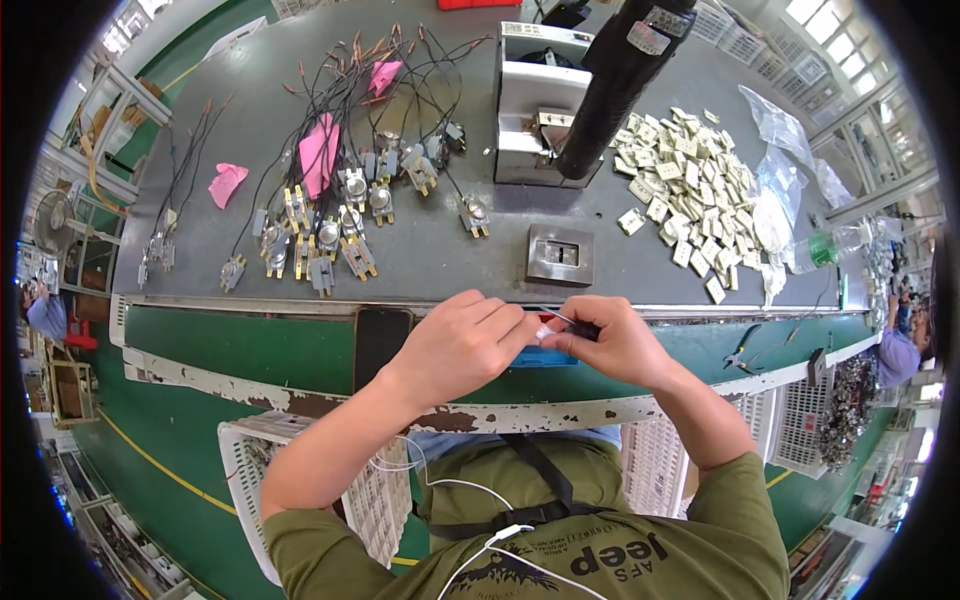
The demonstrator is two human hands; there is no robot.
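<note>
My left hand (472,338) is closed, its fingertips pinched at a small white piece (543,332) over the table's front edge. My right hand (618,342) meets it there, closed around a thin dark-handled tool (584,329) whose slim shaft points toward the left fingers. The tool's exact kind is partly hidden by the fingers. Right below both hands lies a blue tray (540,358), mostly covered by them. Just beyond the hands, a square metal block (545,272) with a slotted recess rests on the grey tabletop.
Wired metal switch parts (328,235) with black leads lie at the left, among pink scraps (318,155). A white machine (520,150) with a black cylinder (628,85) stands behind. Cream blocks (690,180) are heaped right. Pliers (742,358) and a dark phone-like slab (382,335) lie on the green ledge.
</note>
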